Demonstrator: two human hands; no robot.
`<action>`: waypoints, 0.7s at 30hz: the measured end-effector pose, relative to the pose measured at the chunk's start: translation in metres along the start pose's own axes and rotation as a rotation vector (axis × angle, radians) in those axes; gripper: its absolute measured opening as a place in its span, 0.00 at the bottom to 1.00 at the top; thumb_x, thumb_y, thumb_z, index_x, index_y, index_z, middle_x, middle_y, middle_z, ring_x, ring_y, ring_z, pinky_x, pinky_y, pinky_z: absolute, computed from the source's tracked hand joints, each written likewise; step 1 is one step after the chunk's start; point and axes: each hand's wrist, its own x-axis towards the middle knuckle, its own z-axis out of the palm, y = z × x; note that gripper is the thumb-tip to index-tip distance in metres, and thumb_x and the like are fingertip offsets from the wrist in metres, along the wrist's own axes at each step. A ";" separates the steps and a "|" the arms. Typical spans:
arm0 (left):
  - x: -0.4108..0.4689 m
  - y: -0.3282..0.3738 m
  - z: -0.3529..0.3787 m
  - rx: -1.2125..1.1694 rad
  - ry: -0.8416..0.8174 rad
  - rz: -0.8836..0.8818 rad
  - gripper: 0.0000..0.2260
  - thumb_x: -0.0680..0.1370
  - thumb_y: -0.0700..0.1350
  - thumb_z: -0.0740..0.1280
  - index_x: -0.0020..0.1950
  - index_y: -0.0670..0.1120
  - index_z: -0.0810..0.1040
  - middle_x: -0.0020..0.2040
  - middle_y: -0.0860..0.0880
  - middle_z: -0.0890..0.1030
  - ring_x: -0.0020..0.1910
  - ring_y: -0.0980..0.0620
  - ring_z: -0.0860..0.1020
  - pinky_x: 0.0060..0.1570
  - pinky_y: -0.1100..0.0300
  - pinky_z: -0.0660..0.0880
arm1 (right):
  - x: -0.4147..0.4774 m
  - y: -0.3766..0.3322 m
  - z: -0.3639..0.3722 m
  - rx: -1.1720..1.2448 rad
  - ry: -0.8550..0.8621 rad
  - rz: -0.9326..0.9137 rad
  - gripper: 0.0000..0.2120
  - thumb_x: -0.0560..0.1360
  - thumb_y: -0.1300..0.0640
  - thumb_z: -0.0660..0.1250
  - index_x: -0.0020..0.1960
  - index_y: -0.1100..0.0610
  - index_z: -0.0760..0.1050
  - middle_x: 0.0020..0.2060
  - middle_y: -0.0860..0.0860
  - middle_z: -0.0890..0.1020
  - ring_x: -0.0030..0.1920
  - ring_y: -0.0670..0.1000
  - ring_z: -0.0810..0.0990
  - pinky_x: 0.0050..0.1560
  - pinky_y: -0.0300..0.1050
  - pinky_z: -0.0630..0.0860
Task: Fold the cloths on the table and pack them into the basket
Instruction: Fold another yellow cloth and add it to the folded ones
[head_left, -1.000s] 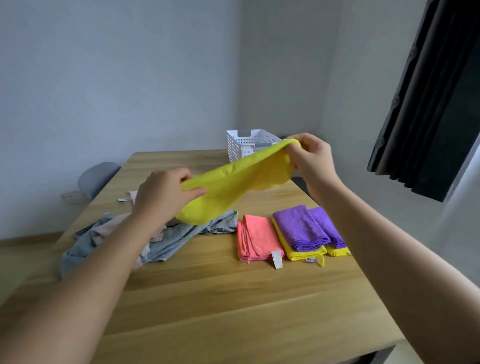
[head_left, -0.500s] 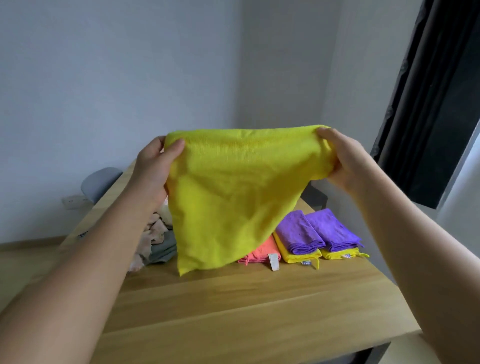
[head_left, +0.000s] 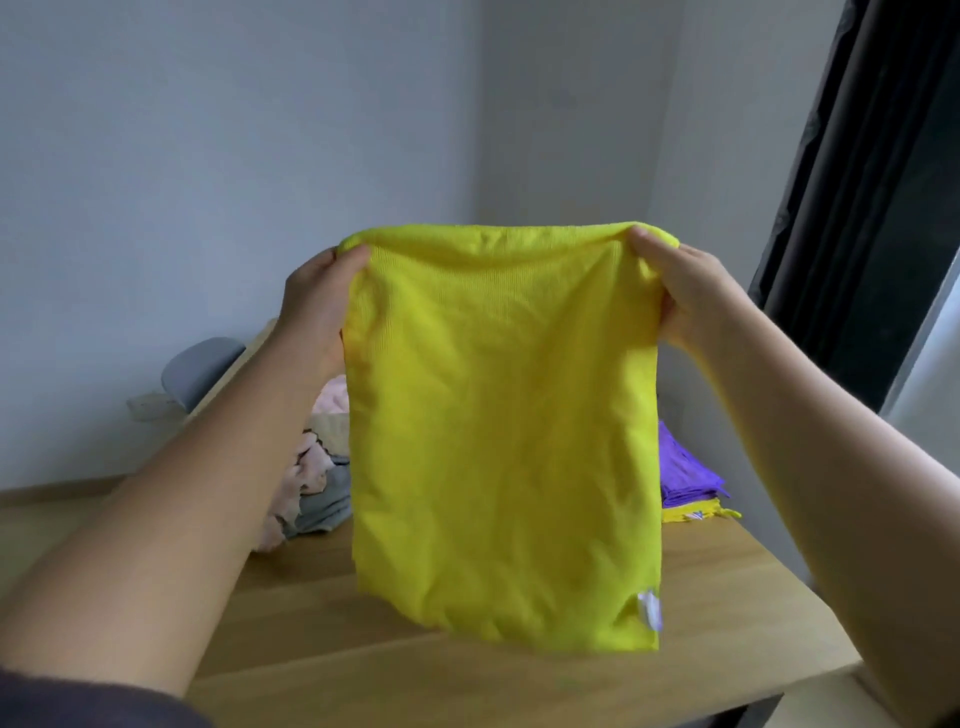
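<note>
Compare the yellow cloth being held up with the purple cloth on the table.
The yellow cloth hangs spread open in the air, gripped at its top corners by the left hand and right hand; the purple cloth lies folded on the table. The yellow cloth shows nearly whole, while the purple cloth is mostly hidden behind it. Both look like soft fabric.

A rounded grey chair back (head_left: 200, 371) shows low at the left, in front of the pale wall (head_left: 208, 130). Just beside it, on its left, a small white fitting (head_left: 150, 408) sits on that wall, perhaps a socket; it is too blurred to tell. At the right a dark curtain (head_left: 857, 182) hangs in folds, with a strip of bright window (head_left: 935, 322) along its lower right edge.
</note>
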 end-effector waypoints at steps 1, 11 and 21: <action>0.001 0.008 0.004 -0.007 -0.008 0.027 0.03 0.76 0.41 0.67 0.44 0.45 0.80 0.45 0.43 0.81 0.45 0.47 0.79 0.50 0.53 0.77 | 0.001 -0.006 0.000 0.005 0.003 -0.024 0.14 0.71 0.51 0.73 0.53 0.57 0.77 0.51 0.55 0.82 0.47 0.54 0.83 0.46 0.55 0.81; -0.036 0.012 0.000 -0.066 -0.062 0.068 0.06 0.78 0.40 0.64 0.46 0.43 0.80 0.40 0.48 0.84 0.41 0.52 0.82 0.43 0.61 0.78 | -0.049 -0.007 -0.015 0.041 -0.058 -0.107 0.09 0.76 0.55 0.68 0.53 0.58 0.78 0.42 0.52 0.84 0.40 0.49 0.84 0.38 0.46 0.81; -0.146 -0.082 -0.067 -0.072 0.090 -0.273 0.06 0.77 0.44 0.64 0.47 0.46 0.81 0.39 0.50 0.85 0.38 0.55 0.82 0.39 0.60 0.76 | -0.147 0.092 -0.055 0.069 -0.162 0.211 0.09 0.71 0.56 0.67 0.48 0.60 0.78 0.35 0.54 0.84 0.33 0.49 0.83 0.32 0.42 0.80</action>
